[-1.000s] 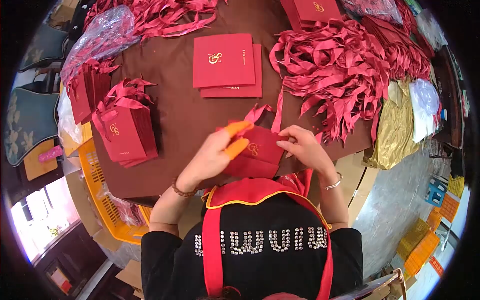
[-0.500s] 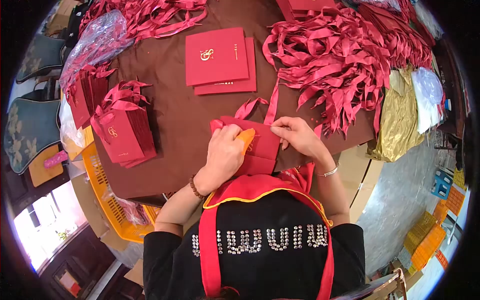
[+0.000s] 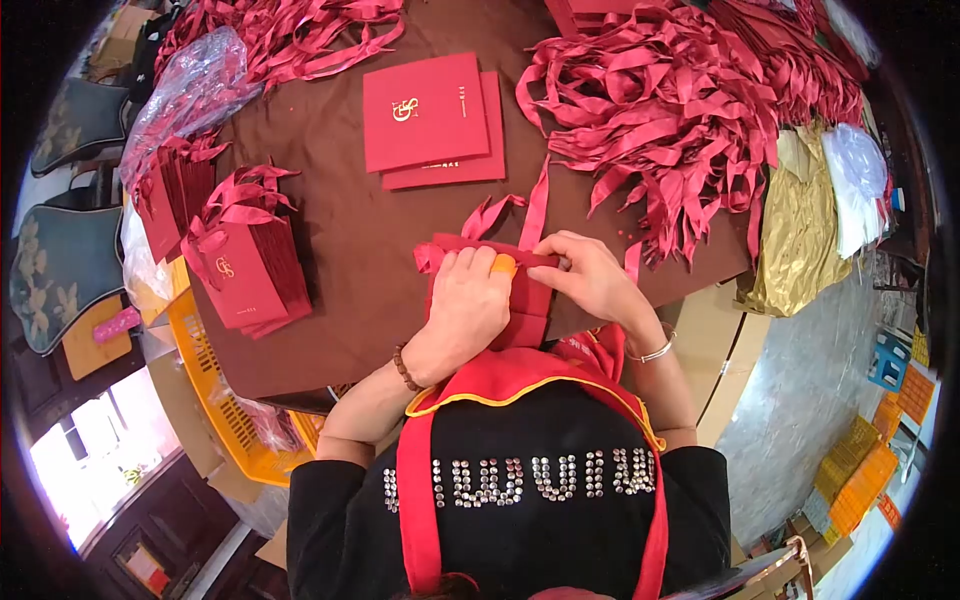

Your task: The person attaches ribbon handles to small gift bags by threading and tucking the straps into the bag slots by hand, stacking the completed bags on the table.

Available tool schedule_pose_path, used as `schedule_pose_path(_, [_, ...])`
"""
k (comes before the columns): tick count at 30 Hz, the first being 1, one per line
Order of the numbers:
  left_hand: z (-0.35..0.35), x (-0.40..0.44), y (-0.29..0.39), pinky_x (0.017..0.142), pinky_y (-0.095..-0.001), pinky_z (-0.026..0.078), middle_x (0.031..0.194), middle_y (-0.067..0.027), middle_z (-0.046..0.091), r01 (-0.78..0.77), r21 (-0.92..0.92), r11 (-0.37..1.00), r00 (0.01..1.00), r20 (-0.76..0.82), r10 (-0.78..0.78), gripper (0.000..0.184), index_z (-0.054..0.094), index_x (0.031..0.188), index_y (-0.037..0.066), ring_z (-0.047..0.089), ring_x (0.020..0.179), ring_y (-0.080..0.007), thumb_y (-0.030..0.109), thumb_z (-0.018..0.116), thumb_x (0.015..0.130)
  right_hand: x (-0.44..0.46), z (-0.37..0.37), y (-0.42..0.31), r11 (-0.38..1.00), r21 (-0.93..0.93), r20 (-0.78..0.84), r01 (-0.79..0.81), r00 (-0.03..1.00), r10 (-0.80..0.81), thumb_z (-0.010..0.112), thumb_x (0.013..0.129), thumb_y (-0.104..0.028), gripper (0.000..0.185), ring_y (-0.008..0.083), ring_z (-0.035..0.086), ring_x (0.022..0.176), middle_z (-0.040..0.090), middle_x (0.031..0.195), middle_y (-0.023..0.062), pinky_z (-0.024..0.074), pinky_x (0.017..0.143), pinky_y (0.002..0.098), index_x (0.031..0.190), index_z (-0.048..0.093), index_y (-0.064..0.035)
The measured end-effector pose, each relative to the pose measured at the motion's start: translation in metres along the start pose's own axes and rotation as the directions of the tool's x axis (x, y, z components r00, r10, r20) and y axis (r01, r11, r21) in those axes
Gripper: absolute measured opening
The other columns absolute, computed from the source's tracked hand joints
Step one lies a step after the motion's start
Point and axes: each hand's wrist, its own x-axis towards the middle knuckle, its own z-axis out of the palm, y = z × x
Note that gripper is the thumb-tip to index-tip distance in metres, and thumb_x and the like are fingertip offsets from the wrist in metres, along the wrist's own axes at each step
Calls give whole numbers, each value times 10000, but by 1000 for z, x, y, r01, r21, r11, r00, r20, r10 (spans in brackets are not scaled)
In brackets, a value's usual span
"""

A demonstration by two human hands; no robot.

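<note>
A small red paper gift bag (image 3: 532, 308) lies at the table's near edge, partly covered by my hands. My left hand (image 3: 468, 297), with an orange cover on one finger, is closed on the bag's upper left part. My right hand (image 3: 592, 278) pinches at the bag's upper right edge, close to a red ribbon (image 3: 537, 205) that runs up from it. A second ribbon loop (image 3: 490, 216) sticks out above my left hand. The fingertips of both hands almost meet, and what lies exactly between them is partly hidden.
Two flat red bags (image 3: 425, 115) lie farther up the brown table (image 3: 330, 210). A heap of red ribbons (image 3: 665, 130) is at right, beside gold wrapping (image 3: 805, 230). Ribboned bags (image 3: 245, 270) stand at left, above a yellow basket (image 3: 225, 410).
My left hand has moved up and right across the bag, its fingers now over the upper edge. My right hand has shifted slightly left, closer to it.
</note>
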Motion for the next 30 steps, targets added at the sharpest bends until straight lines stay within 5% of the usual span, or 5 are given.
schedule_pose_path(11, [-9, 9, 14, 664, -367, 406, 755, -85, 534, -8, 109, 994, 997, 78, -1, 97, 615, 732, 43, 540, 729, -237, 102, 605, 654, -9, 5, -3, 988, 91, -39, 121, 992, -118, 669, 785, -105, 219, 167, 519, 726, 530, 851, 77, 431, 647, 287, 965, 603, 1])
schedule_pose_path(14, [-5, 1, 13, 699, -368, 396, 758, -78, 534, -60, 141, 988, 993, -92, 73, 138, 632, 797, 40, 544, 729, -232, 107, 604, 679, -16, 6, -8, 995, 38, -65, 96, 993, -94, 666, 790, -109, 215, 164, 521, 729, 531, 856, 74, 433, 637, 286, 962, 602, 2])
schedule_pose_path(23, [-21, -7, 0, 747, -356, 381, 768, -52, 553, -46, 67, 997, 995, 91, 40, 197, 652, 872, 53, 551, 732, -211, 80, 596, 685, -20, 16, -16, 996, 45, -107, 73, 992, -68, 653, 803, -123, 246, 186, 546, 757, 560, 924, 84, 444, 609, 284, 1013, 606, -5])
schedule_pose_path(25, [-20, -9, 2, 743, -351, 372, 763, -47, 556, -87, 103, 991, 996, 31, 85, 186, 660, 865, 62, 546, 710, -204, 107, 628, 687, -22, 16, -19, 997, 27, -130, 74, 989, -70, 625, 812, -115, 221, 298, 582, 839, 576, 932, 130, 466, 739, 354, 1011, 601, -23])
schedule_pose_path(30, [-32, 6, 7, 746, -357, 354, 814, -19, 566, 10, 61, 998, 993, -120, -2, 167, 657, 819, 94, 526, 797, -200, 182, 693, 682, -24, 13, -22, 994, 44, -103, 98, 990, -93, 614, 820, -105, 203, 304, 583, 859, 575, 946, 127, 467, 752, 361, 1006, 597, -27])
